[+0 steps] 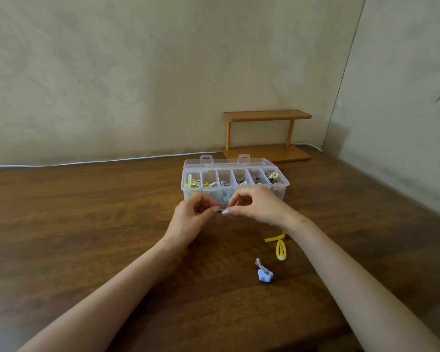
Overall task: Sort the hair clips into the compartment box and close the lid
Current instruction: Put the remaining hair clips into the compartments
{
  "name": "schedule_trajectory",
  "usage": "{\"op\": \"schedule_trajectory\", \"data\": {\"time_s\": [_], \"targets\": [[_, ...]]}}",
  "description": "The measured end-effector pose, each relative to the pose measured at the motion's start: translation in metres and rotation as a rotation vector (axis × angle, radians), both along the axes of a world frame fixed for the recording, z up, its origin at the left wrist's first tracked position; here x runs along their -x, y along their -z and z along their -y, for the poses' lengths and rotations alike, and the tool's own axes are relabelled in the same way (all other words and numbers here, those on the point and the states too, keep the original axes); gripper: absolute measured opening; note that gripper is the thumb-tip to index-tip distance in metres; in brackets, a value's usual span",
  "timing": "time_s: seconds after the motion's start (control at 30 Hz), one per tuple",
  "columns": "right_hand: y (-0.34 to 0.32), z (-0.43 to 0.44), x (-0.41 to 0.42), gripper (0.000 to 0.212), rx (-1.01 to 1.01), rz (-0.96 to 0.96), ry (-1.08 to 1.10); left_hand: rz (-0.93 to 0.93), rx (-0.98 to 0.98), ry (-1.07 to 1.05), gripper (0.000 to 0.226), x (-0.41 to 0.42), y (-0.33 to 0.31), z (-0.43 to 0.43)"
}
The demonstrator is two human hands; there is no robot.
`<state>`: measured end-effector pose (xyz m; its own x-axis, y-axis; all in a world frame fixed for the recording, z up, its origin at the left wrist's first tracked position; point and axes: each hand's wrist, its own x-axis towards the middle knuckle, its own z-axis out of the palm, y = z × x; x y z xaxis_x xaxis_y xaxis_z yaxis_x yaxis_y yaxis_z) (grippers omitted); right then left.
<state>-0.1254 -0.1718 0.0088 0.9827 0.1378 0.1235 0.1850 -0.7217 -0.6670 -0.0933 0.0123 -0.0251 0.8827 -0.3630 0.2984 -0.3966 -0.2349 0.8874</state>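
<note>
A clear compartment box stands on the wooden table with its lid open toward the wall. Hair clips lie in several of its compartments. Just in front of the box, my left hand and my right hand meet at the fingertips and pinch a small pale clip between them; most of it is hidden by the fingers. Loose on the table to the right lie a yellow snap clip, a yellow ribbon clip partly under my right wrist, and a purple flower clip.
A small wooden two-tier shelf stands behind the box against the wall. A white cable runs along the table's back edge. The wall corner is at the right.
</note>
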Motion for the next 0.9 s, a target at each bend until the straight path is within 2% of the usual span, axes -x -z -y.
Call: {"op": "schedule_trajectory", "data": {"time_s": [0.23, 0.37, 0.53, 0.7, 0.9], "targets": [[0.004, 0.002, 0.001, 0.013, -0.021, 0.05, 0.076, -0.006, 0.024, -0.007, 0.009, 0.0, 0.001, 0.003], [-0.004, 0.006, -0.011, 0.008, -0.122, 0.181, 0.207, -0.079, 0.003, -0.006, 0.013, -0.002, 0.0, 0.0], [-0.015, 0.001, -0.043, 0.013, -0.061, 0.329, 0.343, -0.093, -0.056, -0.002, 0.011, -0.004, 0.002, -0.003], [-0.018, -0.002, -0.069, 0.018, 0.037, 0.343, 0.349, -0.068, -0.105, -0.011, 0.007, -0.006, 0.002, -0.004], [-0.015, 0.009, -0.052, 0.017, -0.01, 0.366, 0.337, -0.067, -0.115, 0.015, 0.006, -0.004, 0.002, -0.003]]}}
